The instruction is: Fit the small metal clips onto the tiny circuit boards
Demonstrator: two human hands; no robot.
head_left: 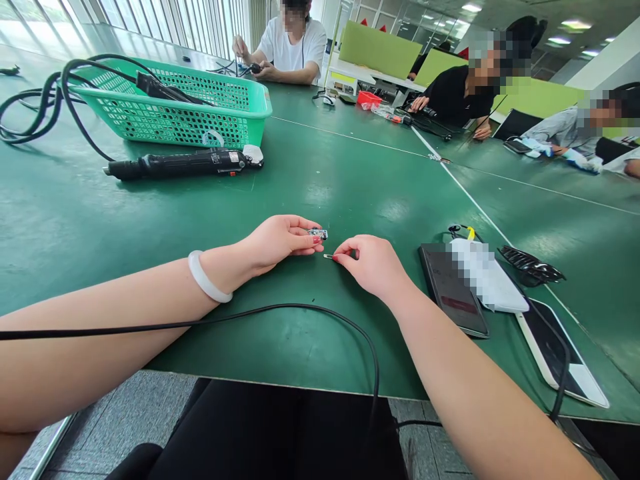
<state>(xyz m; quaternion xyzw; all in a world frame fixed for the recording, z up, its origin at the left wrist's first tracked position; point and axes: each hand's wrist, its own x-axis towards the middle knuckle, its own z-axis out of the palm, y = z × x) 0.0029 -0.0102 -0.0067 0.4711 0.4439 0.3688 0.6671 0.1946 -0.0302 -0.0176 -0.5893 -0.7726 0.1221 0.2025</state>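
My left hand (281, 241) pinches a small circuit board (318, 234) between thumb and fingers, just above the green table (300, 347). Part of the board is hidden behind the fingertips. Close by on the right, my right hand (371, 265) is closed on a tiny, pale metallic piece (329, 257) that sticks out toward the left fingertips. The piece and the board are apart, with a narrow gap between them. What kind of piece it is, I cannot make out.
A black electric screwdriver (185, 164) lies before a green basket (175, 127) holding cables. A black cable (280, 307) crosses the near table. Right of my hand lie a dark phone (450, 293), a white object (487, 273) and a white-edged device (560, 353). Several people sit across.
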